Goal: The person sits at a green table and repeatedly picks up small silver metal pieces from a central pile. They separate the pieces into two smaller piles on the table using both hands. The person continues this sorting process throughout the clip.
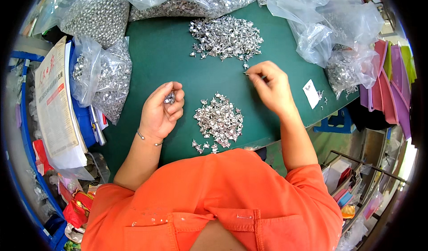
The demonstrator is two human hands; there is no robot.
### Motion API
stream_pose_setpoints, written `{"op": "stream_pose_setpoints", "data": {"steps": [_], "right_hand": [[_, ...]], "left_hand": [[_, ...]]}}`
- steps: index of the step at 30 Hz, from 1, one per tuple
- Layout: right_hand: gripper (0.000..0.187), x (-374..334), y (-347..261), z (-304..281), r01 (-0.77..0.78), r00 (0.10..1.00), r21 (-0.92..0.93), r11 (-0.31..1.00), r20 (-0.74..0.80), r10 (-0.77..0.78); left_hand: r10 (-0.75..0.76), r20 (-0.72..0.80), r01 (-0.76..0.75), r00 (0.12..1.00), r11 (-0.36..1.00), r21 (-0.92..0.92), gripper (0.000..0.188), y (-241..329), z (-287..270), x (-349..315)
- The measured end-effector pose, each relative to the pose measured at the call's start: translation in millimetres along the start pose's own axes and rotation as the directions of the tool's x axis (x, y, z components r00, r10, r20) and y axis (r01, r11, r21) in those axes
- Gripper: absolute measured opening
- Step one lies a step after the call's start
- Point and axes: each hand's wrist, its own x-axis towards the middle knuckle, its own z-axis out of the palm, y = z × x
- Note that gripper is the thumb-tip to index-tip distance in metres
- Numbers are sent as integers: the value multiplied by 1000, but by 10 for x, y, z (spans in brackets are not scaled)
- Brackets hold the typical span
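Over a green tabletop (154,50), with clear bags (196,6) along its far side, cradles metal pieces (170,98) in the loosely curled left hand (161,110); pinches one tiny piece (245,73) between thumb and fingertip of the right hand (271,87), just short of the far heap (227,37) (with another heap (218,119) closer in).

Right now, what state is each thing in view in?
Left hand, fingers curled around metal pieces
Right hand, fingers pinched at a small metal piece
Far pile, heaped, loose
Near pile, heaped, loose, smaller
Bead bag, well filled
Right bag, partly filled, slumped
White card, lying on the table
Bracelet, worn
Newspaper, propped, tilted
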Motion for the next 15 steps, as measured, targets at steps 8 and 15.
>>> {"op": "stream_pose_setpoints", "data": {"steps": [8, 15], "right_hand": [[10, -8, 166, 185, -101, 990, 42, 994, -92, 104], [13, -69, 80, 14, -473, 866, 699, 536, 259, 427]], "left_hand": [[-4, 5, 4, 1000, 1000, -11, 23, -2, -10, 23], [2, -7, -2, 1000, 1000, 0, 23, -2, -19, 8]]}}
